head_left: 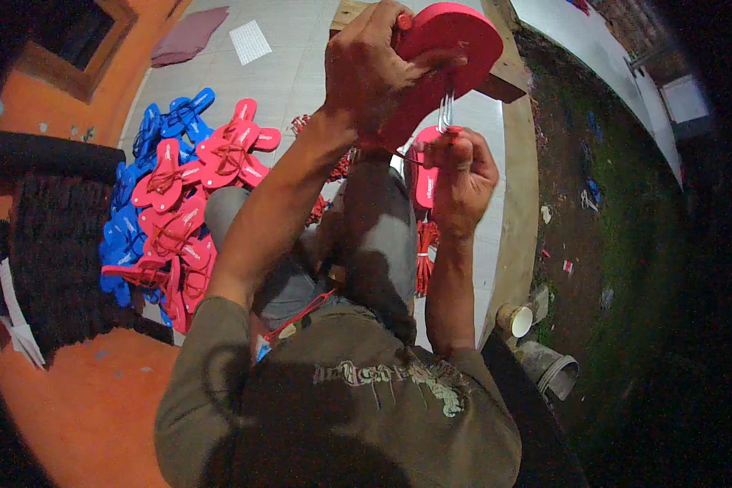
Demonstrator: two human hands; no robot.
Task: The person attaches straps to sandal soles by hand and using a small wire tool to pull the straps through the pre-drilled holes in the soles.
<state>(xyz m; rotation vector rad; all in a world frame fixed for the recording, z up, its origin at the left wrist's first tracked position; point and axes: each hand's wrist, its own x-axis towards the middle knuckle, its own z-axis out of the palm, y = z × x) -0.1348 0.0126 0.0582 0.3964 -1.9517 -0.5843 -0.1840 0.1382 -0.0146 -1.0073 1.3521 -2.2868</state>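
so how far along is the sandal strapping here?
Done: a pile of finished red sandals and blue sandals, straps on, lies on the tiled floor. In hand: left hand grips a red sole; right hand works a metal tool under it. Left: loose red straps by the knees; how many can't be told.

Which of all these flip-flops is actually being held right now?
The red flip-flop sole raised in the left hand; the other red and blue flip-flops lie piled on the floor.
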